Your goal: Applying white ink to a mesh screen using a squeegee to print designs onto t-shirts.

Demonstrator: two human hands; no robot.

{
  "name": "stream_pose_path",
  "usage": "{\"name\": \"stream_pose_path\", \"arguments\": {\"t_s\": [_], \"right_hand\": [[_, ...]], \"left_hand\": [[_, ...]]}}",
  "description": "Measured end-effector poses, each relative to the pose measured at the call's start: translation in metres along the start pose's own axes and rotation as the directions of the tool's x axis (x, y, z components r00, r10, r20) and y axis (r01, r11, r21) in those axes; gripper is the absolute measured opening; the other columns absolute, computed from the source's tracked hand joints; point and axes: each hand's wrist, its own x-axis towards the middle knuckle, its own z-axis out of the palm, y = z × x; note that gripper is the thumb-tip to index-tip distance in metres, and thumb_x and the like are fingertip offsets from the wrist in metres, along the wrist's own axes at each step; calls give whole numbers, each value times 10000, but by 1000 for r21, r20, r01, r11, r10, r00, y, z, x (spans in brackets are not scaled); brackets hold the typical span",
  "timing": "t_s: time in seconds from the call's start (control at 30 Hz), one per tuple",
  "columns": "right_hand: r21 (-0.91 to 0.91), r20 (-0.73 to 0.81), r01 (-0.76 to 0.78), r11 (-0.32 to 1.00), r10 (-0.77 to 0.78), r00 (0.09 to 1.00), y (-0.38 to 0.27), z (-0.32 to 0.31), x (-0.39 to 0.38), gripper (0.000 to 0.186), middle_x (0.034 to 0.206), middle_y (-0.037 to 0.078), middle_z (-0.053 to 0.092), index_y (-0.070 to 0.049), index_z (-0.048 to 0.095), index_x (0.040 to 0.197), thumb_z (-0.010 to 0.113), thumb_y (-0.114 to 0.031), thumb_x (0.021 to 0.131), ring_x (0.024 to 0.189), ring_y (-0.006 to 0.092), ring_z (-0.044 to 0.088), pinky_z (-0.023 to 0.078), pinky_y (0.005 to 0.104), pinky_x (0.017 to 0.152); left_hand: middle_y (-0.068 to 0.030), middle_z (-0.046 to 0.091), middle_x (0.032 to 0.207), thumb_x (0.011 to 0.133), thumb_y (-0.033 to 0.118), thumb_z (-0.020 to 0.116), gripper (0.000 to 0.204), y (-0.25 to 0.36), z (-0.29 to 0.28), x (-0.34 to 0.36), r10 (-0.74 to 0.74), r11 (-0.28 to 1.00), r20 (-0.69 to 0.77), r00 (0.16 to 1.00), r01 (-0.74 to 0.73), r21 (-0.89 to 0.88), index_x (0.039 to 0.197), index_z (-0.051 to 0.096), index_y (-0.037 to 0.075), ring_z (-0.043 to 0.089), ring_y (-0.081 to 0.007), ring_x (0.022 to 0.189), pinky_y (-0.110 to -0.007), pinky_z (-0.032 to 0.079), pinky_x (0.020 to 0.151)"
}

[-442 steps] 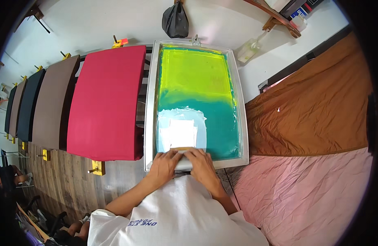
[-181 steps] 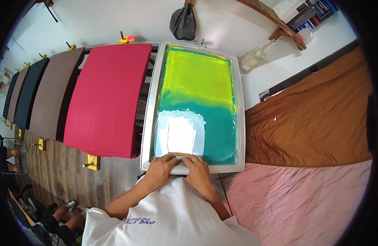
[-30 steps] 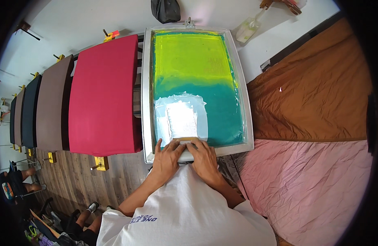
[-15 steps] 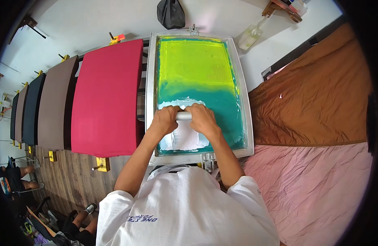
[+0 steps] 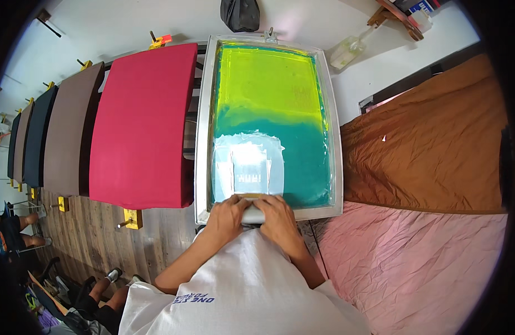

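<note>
L hand (image 5: 227,219) & R hand (image 5: 278,216) on gray scraper (image 5: 253,215), near end of metal frame (image 5: 205,128).
Fingers bent & closed over scraper, hands close tog. in the mid. Gray part shows btwn hands; tan edge (image 5: 256,195) sits by the fingertips, on the far side. Undersides hid, so can't tell how tight. White patch (image 5: 249,162) starts just past fingers, on green sheet (image 5: 303,156). Red board (image 5: 143,123) is L of frame.
</note>
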Motion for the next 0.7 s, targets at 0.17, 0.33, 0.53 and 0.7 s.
{"name": "stream_pose_path", "arguments": {"t_s": [0.17, 0.33, 0.53, 0.7], "right_hand": [[46, 146, -65, 997, 58, 988, -5, -25, 26, 390, 986, 198, 672, -18, 694, 1011, 586, 34, 640, 929, 410, 623, 504, 454, 839], [-31, 165, -21, 999, 26, 986, 15, -40, 92, 380, 919, 213, 683, -84, 695, 1010, 596, -23, 648, 890, 411, 648, 529, 479, 779], [-116, 147, 59, 992, -41, 988, 27, -42, 126, 343, 975, 177, 642, -65, 645, 1012, 624, 40, 687, 965, 402, 603, 497, 486, 820], [-89, -5, 135, 987, -136, 991, 15, -6, 52, 498, 1065, 153, 558, -32, 561, 1070, 624, 111, 597, 999, 386, 525, 465, 461, 859]], "left_hand": [[-155, 683, 906, 690, 89, 691, 348, -3, -26, 26, -133, 988, 344, 930, 99, 114, 1038, 686, 85, 680, -354, 868, -430, 550, 764], [-183, 708, 904, 742, 94, 637, 306, -27, -47, 92, -130, 977, 287, 949, 73, 201, 1040, 705, 97, 695, -356, 871, -440, 565, 790], [-187, 687, 947, 697, -23, 649, 330, -39, -33, 109, -110, 992, 23, 994, 109, 64, 1010, 683, 75, 666, -392, 874, -450, 553, 774], [-213, 605, 1229, 659, -57, 631, 486, -27, 10, 31, -3, 996, -160, 987, 17, 85, 1133, 617, 44, 642, -389, 1003, -459, 514, 858]]}}
